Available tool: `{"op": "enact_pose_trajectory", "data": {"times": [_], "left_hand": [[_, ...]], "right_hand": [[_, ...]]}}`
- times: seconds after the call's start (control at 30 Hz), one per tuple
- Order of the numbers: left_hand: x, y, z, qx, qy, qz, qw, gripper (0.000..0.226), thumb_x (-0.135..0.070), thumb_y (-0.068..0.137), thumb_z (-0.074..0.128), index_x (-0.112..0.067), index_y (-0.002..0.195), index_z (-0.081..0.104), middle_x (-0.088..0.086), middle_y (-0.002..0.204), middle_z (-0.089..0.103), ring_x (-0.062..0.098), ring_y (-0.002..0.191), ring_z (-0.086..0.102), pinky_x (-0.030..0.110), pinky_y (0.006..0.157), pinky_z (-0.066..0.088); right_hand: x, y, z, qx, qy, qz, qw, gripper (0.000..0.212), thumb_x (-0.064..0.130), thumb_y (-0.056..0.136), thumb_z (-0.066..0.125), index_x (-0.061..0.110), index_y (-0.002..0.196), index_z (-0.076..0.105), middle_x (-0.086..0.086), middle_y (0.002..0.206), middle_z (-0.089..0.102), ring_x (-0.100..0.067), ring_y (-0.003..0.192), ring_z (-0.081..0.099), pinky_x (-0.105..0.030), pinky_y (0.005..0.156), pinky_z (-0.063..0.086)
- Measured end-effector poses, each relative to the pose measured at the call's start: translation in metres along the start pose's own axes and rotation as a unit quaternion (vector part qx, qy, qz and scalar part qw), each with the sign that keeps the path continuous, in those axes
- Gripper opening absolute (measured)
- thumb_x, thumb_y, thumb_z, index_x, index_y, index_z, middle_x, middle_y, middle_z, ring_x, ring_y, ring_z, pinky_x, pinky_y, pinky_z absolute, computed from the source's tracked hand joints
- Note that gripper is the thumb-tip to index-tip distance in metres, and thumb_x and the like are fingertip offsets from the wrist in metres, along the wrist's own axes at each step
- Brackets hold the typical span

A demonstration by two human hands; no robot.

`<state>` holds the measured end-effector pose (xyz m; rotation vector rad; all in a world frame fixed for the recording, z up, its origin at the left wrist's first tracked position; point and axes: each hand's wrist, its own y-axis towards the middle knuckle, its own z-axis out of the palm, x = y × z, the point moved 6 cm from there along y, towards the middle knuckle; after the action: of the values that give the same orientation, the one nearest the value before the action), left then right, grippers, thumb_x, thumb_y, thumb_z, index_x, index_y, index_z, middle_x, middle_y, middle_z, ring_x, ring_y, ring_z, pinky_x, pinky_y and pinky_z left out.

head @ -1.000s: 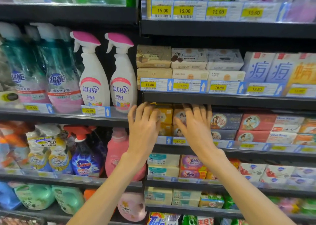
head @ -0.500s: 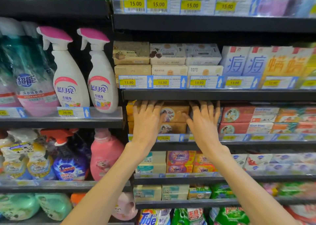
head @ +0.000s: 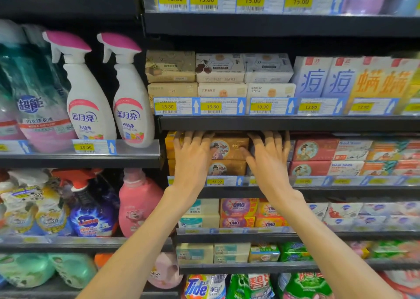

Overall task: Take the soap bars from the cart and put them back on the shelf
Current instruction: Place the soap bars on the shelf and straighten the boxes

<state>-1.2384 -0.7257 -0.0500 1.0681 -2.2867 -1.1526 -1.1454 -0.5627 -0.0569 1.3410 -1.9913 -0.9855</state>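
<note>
hands now reaching deeper under the shelf edge (head: 288, 123), left hand (head: 193, 160) and right hand (head: 269, 162) flat, fingers spread, on gold soap boxes (head: 229, 148)

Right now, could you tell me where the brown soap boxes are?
Head view, centre: the brown soap boxes sit stacked between the left hand and right hand, above the 12.00 tag.

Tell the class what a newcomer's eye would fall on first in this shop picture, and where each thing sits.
First come the two bare arms reaching up the middle, the left hand and right hand spread flat on the gold soap boxes under a dark shelf. Next, two white spray bottles with pink triggers stand upper left. Yellow price tags line the shelf edges.
</note>
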Motion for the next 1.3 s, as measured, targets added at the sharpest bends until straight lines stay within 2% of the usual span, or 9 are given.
{"op": "enact_pose_trajectory", "data": {"times": [0.1, 0.23, 0.37, 0.63, 0.8, 0.93, 1.0, 1.17, 1.3], "left_hand": [[-0.006, -0.009, -0.012, -0.013, -0.029, 0.007, 0.999, 0.040, -0.035, 0.093, 0.066, -0.019, 0.129, 0.062, 0.004, 0.131, 0.061, 0.029, 0.127, 0.049, 0.048, 0.112, 0.028], [-0.030, -0.032, -0.027, -0.020, -0.086, 0.070, 0.994, 0.035, -0.028, 0.094, 0.063, -0.018, 0.128, 0.061, 0.000, 0.129, 0.060, 0.024, 0.127, 0.051, 0.046, 0.111, 0.034], [-0.056, -0.048, -0.018, 0.036, -0.124, 0.105, 0.986, 0.036, -0.030, 0.096, 0.060, -0.020, 0.131, 0.059, -0.003, 0.133, 0.059, 0.022, 0.130, 0.050, 0.043, 0.112, 0.033], [-0.122, -0.070, -0.009, 0.112, -0.184, 0.138, 0.967, 0.043, -0.031, 0.099, 0.052, -0.020, 0.141, 0.054, -0.004, 0.143, 0.056, 0.016, 0.133, 0.049, 0.042, 0.115, 0.035], [-0.152, -0.075, 0.006, 0.149, -0.173, 0.114, 0.967, 0.041, -0.032, 0.100, 0.054, -0.021, 0.139, 0.055, -0.002, 0.145, 0.057, 0.015, 0.136, 0.050, 0.045, 0.119, 0.031], [-0.166, -0.076, 0.013, 0.167, -0.118, 0.059, 0.977, 0.041, -0.034, 0.101, 0.053, -0.020, 0.139, 0.056, -0.001, 0.146, 0.056, 0.016, 0.138, 0.048, 0.049, 0.120, 0.027], [-0.169, -0.076, 0.015, 0.166, -0.099, 0.041, 0.980, 0.042, -0.034, 0.101, 0.053, -0.019, 0.140, 0.055, 0.000, 0.147, 0.055, 0.016, 0.139, 0.047, 0.050, 0.121, 0.026], [-0.170, -0.074, 0.017, 0.170, -0.066, 0.015, 0.983, 0.046, -0.032, 0.099, 0.055, -0.013, 0.142, 0.054, 0.003, 0.147, 0.055, 0.015, 0.139, 0.048, 0.051, 0.121, 0.027], [-0.169, -0.073, 0.022, 0.169, -0.067, 0.016, 0.983, 0.051, -0.032, 0.098, 0.056, -0.009, 0.143, 0.052, 0.006, 0.147, 0.055, 0.018, 0.140, 0.047, 0.048, 0.121, 0.028]], "right_hand": [[-0.003, -0.006, -0.007, -0.002, 0.004, -0.002, 1.000, 0.053, 0.044, 0.097, 0.058, 0.013, 0.139, 0.052, -0.015, 0.135, 0.051, -0.037, 0.135, 0.041, -0.058, 0.120, 0.019], [-0.011, -0.025, -0.019, -0.016, 0.030, -0.030, 0.999, 0.048, 0.039, 0.095, 0.061, 0.012, 0.135, 0.057, -0.013, 0.135, 0.054, -0.034, 0.134, 0.045, -0.058, 0.120, 0.021], [-0.024, -0.050, -0.030, -0.013, 0.051, -0.046, 0.998, 0.041, 0.033, 0.095, 0.064, 0.014, 0.131, 0.062, -0.013, 0.141, 0.052, -0.032, 0.139, 0.042, -0.060, 0.117, 0.024], [-0.075, -0.089, -0.048, 0.055, 0.008, -0.003, 0.998, 0.041, 0.038, 0.097, 0.054, 0.018, 0.132, 0.061, -0.005, 0.136, 0.059, -0.026, 0.128, 0.054, -0.056, 0.116, 0.027], [-0.122, -0.097, -0.050, 0.099, 0.014, 0.005, 0.995, 0.043, 0.040, 0.099, 0.046, 0.018, 0.134, 0.058, -0.001, 0.140, 0.057, -0.020, 0.133, 0.052, -0.057, 0.118, 0.023], [-0.148, -0.096, -0.050, 0.117, 0.033, -0.009, 0.993, 0.042, 0.039, 0.101, 0.050, 0.020, 0.139, 0.054, 0.001, 0.143, 0.056, -0.017, 0.137, 0.048, -0.055, 0.120, 0.020], [-0.153, -0.094, -0.046, 0.125, 0.037, -0.014, 0.991, 0.044, 0.039, 0.100, 0.052, 0.019, 0.139, 0.055, 0.001, 0.143, 0.057, -0.015, 0.137, 0.049, -0.056, 0.120, 0.021], [-0.159, -0.093, -0.029, 0.156, 0.026, -0.032, 0.987, 0.051, 0.045, 0.100, 0.038, 0.015, 0.135, 0.059, -0.003, 0.141, 0.060, -0.015, 0.132, 0.054, -0.055, 0.120, 0.022], [-0.161, -0.090, -0.026, 0.154, 0.037, -0.039, 0.987, 0.052, 0.044, 0.099, 0.036, 0.015, 0.134, 0.061, -0.004, 0.139, 0.061, -0.016, 0.130, 0.057, -0.052, 0.120, 0.024]]}}
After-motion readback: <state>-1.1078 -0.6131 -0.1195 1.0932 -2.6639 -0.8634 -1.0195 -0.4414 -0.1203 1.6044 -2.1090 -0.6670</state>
